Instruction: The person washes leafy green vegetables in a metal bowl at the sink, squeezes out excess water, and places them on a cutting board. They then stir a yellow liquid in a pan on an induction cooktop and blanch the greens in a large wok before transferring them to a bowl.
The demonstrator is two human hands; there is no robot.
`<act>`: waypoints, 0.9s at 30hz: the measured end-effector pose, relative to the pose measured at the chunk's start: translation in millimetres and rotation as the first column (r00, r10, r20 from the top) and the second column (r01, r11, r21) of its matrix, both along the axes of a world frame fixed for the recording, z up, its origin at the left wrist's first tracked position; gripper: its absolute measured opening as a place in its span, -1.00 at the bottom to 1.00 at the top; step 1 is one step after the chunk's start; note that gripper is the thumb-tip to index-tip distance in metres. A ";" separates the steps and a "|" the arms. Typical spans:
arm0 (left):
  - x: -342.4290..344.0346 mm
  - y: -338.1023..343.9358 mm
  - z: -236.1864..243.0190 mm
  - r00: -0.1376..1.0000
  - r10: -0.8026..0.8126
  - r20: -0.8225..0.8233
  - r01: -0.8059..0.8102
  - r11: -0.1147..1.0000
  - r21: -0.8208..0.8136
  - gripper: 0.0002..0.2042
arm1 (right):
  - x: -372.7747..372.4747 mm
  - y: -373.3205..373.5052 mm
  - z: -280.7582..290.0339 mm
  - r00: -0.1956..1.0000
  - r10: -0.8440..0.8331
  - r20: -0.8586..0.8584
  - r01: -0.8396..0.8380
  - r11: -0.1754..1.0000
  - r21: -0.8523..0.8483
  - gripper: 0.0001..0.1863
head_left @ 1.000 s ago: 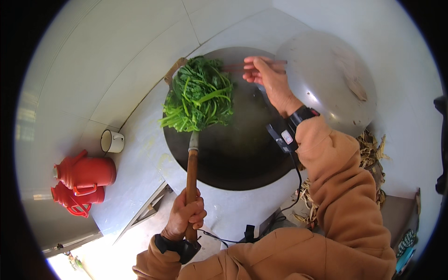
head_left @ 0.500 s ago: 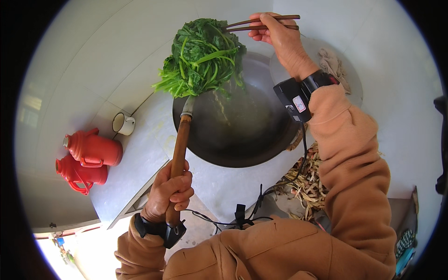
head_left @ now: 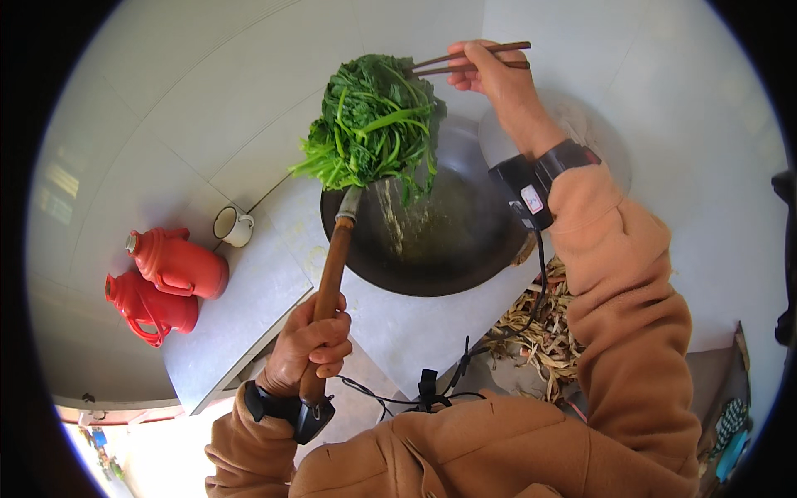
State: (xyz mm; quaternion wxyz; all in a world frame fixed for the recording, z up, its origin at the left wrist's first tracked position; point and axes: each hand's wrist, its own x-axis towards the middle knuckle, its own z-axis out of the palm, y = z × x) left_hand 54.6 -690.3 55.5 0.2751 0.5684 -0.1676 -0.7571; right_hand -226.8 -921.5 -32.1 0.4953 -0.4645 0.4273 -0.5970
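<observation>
The left hand [head_left: 299, 349] is wrapping its grip around a wooden handle [head_left: 334, 266], and the greens [head_left: 369, 124] are resting at its far end, over the wok [head_left: 465, 261]. The right hand [head_left: 506, 83] is pinching chopsticks [head_left: 513, 46], whose tips are meeting the greens. Liquid [head_left: 392, 217] is falling (in thin streams). Left, a mug [head_left: 239, 229] is standing on the tabletop [head_left: 228, 340].
</observation>
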 end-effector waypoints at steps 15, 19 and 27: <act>28.2 74.3 -28.9 0.985 -0.031 -0.172 0.035 0.999 0.023 -0.82 | 62.3 153.9 -3.5 0.968 0.023 -0.251 -0.098 0.951 -0.292 -0.89; 24.4 60.0 -38.4 0.992 0.019 -0.124 -0.014 0.999 0.043 -0.84 | 68.5 136.0 -0.9 0.823 -0.007 -0.568 -0.281 0.863 -0.419 -0.92; 10.7 28.3 -53.9 0.987 0.050 -0.152 -0.059 0.997 -0.055 -0.75 | 41.5 47.0 24.1 0.796 -0.087 -0.599 -0.329 0.769 -0.549 -0.94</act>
